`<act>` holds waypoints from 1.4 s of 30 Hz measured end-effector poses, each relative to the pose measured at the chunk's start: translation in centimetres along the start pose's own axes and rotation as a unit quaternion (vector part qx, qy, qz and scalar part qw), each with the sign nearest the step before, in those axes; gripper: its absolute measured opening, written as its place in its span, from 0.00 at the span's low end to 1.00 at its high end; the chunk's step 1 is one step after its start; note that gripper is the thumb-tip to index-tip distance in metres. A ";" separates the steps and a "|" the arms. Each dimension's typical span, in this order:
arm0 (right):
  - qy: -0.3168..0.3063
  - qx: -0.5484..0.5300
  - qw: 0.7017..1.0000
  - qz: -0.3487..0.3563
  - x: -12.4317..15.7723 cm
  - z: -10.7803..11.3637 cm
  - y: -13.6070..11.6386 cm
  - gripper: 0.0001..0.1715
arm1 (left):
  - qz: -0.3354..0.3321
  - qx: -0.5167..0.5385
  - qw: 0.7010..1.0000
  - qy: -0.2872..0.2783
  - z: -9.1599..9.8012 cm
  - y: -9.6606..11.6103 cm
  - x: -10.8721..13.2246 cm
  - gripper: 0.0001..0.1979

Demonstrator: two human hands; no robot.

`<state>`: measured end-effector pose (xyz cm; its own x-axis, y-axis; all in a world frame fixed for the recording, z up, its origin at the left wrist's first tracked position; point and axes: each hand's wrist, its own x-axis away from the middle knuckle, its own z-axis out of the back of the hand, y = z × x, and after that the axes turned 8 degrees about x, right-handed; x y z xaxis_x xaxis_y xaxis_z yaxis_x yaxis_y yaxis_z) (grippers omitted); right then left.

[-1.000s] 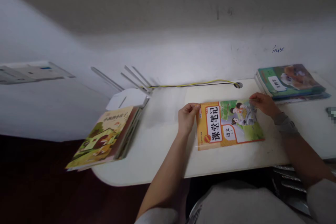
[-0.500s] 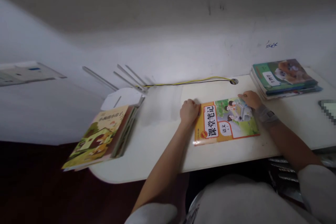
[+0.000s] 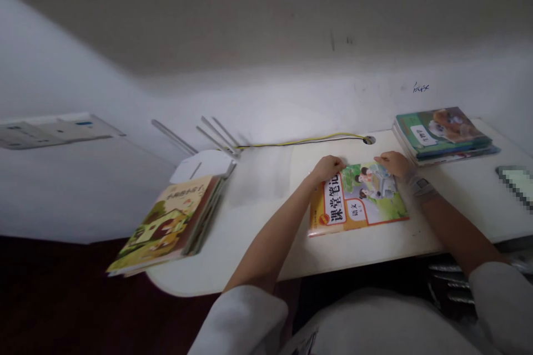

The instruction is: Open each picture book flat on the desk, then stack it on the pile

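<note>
A workbook with an orange and green cover (image 3: 377, 208) lies on the white desk in front of me, its title sideways to my view. My left hand (image 3: 328, 168) is closed at the book's far edge, with its fingertips on the cover's rim and the wrist across the left corner. At the far right corner my right hand (image 3: 393, 164) pinches the same book between thumb and fingers. A wristband with a dark face sits on my right wrist.
Left on the white desk (image 3: 258, 227), a stack of picture books (image 3: 166, 222) overhangs the edge beside a white router (image 3: 200, 166). A yellow cable (image 3: 291, 141) runs to a desk hole. Another book stack (image 3: 443, 132) stands back right, near a phone-like object (image 3: 516, 186).
My left hand has slid right along the book's far edge, from its left corner toward the middle. My right hand stays at the far right corner. The view has shifted slightly.
</note>
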<state>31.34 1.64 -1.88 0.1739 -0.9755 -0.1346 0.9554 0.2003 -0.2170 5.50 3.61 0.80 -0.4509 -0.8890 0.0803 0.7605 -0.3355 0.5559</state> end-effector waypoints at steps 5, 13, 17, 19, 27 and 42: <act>-0.028 0.052 0.996 0.063 -0.8 0.2 -3.6 0.16 | 0.014 -0.025 0.999 -0.018 -0.1 -0.1 -0.6 0.17; -0.040 0.134 0.989 0.039 -1.7 -1.4 -6.9 0.17 | 0.078 -0.093 0.991 0.050 -2.1 0.5 0.5 0.16; -0.007 0.167 0.986 0.004 -1.3 -1.6 -6.4 0.20 | 0.078 -0.126 0.985 0.090 -2.9 0.5 1.6 0.17; 0.011 0.183 0.983 -0.021 -0.9 -1.6 -5.6 0.18 | 0.076 -0.137 0.981 0.110 -3.0 0.1 2.1 0.17; 0.029 0.208 0.975 -0.078 -0.3 -1.8 -1.9 0.14 | 0.113 -0.123 0.973 0.158 -2.3 -2.4 3.8 0.18; 0.024 0.212 0.972 -0.100 -0.7 -2.0 -2.2 0.16 | 0.172 0.293 0.936 0.095 1.3 -3.8 7.0 0.22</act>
<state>28.60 2.07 -3.22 -0.0266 -0.9836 -0.1782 0.9833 -0.0578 0.1724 -1.16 -0.97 0.34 -0.0927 -0.9708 0.2211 0.4337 0.1605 0.8867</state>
